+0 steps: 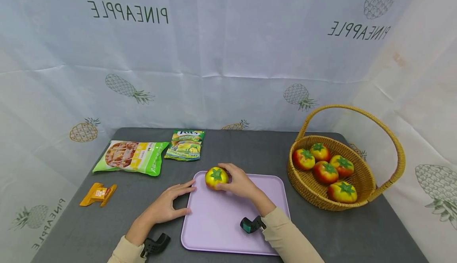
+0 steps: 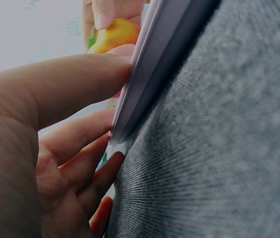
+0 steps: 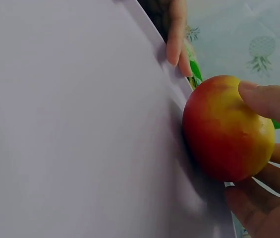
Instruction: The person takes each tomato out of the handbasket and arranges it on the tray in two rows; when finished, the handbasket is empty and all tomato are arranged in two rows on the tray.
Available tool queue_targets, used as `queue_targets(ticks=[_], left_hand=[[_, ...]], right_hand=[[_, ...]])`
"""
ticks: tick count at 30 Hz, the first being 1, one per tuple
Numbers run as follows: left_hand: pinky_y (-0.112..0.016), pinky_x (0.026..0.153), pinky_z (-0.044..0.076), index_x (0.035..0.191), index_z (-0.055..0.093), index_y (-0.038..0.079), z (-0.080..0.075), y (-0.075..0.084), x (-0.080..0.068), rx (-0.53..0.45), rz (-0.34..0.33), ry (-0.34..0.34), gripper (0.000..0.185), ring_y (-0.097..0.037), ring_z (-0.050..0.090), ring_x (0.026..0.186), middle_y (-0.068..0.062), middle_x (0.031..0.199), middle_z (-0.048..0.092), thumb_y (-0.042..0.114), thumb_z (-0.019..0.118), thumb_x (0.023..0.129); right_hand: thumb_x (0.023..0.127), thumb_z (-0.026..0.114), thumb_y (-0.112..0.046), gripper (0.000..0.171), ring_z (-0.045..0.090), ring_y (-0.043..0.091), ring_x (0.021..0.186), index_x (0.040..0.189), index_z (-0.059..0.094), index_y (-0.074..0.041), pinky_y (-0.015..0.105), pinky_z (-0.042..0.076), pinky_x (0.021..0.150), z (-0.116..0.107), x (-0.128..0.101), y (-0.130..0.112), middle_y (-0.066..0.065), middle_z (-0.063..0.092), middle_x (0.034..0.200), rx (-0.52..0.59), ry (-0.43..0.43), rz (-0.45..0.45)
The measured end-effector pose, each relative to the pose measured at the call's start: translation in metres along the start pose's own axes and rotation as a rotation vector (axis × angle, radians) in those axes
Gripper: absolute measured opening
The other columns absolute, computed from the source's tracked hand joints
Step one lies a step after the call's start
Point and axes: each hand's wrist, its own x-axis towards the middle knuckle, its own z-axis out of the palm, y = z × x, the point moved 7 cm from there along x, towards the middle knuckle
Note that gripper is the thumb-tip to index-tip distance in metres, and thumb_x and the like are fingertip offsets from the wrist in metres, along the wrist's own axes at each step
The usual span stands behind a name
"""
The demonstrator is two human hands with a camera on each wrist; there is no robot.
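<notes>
Right hand: is curling its fingers and thumb around a toy tomato, holding it at the far left corner of the tray; the right wrist view is showing a fingertip lying on top of the fruit and others beneath it.
Toy tomato: is sitting on the tray surface, green stalk cap facing up, red-to-yellow skin, touching the tray near its far edge.
Left hand: is lying flat with fingers nearly straight, gripping nothing; fingertips are pressing against the left rim of the tray.
Tray: lilac, rectangular, is lying flat on the grey table directly in front of the person.
Basket: woven, with a hoop handle, is standing just right of the tray and is containing five more toy tomatoes.
Snack packets: two are lying beyond the tray on the left.
Orange clip: is lying well left of the left hand.
</notes>
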Motion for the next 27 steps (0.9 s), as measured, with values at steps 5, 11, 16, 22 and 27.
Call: queue_targets(ticks=[5, 11, 16, 22, 27], left_hand=[[-0.059, 0.101, 0.036, 0.131, 0.058, 0.020, 0.000, 0.000, 0.000, -0.009, -0.007, -0.007, 0.057, -0.032, 0.045, 0.131, -0.001, 0.146, 0.045, 0.040, 0.073, 0.080], [-0.059, 0.101, 0.036, 0.132, 0.058, 0.020, 0.001, 0.000, 0.000, -0.005, -0.013, -0.011, 0.058, -0.031, 0.044, 0.132, -0.001, 0.147, 0.045, 0.040, 0.073, 0.080], [-0.059, 0.101, 0.036, 0.132, 0.058, 0.020, 0.000, 0.000, 0.000, -0.001, -0.011, -0.010, 0.058, -0.031, 0.045, 0.131, -0.001, 0.147, 0.045, 0.040, 0.072, 0.080], [-0.059, 0.101, 0.036, 0.132, 0.058, 0.019, 0.000, 0.001, 0.001, -0.003, -0.005, -0.012, 0.058, -0.031, 0.044, 0.131, -0.002, 0.147, 0.045, 0.040, 0.072, 0.080], [-0.059, 0.101, 0.035, 0.132, 0.058, 0.019, 0.000, 0.000, 0.000, -0.008, -0.010, -0.017, 0.058, -0.031, 0.044, 0.132, -0.002, 0.147, 0.044, 0.039, 0.072, 0.080]], right_hand=[[0.081, 0.074, -0.038, 0.075, 0.053, 0.027, 0.119, 0.140, 0.043, -0.005, 0.044, 0.044, 0.101, -0.003, -0.002, 0.000, 0.011, 0.050, 0.138, 0.009, 0.009, -0.005], [0.080, 0.075, -0.037, 0.075, 0.052, 0.030, 0.122, 0.141, 0.043, -0.007, 0.046, 0.043, 0.101, -0.016, -0.008, 0.000, 0.009, 0.050, 0.139, 0.010, 0.050, 0.002], [0.081, 0.075, -0.030, 0.073, 0.051, 0.036, 0.123, 0.142, 0.042, -0.007, 0.050, 0.043, 0.101, -0.034, -0.019, 0.000, 0.010, 0.049, 0.140, 0.045, 0.101, 0.012], [0.081, 0.075, -0.028, 0.070, 0.048, 0.032, 0.127, 0.141, 0.043, -0.012, 0.049, 0.042, 0.102, -0.070, -0.041, 0.006, 0.009, 0.048, 0.141, 0.029, 0.204, 0.006], [0.082, 0.074, -0.026, 0.067, 0.050, 0.031, 0.125, 0.139, 0.045, -0.008, 0.048, 0.042, 0.102, -0.105, -0.065, 0.014, 0.013, 0.050, 0.139, -0.036, 0.323, -0.042]])
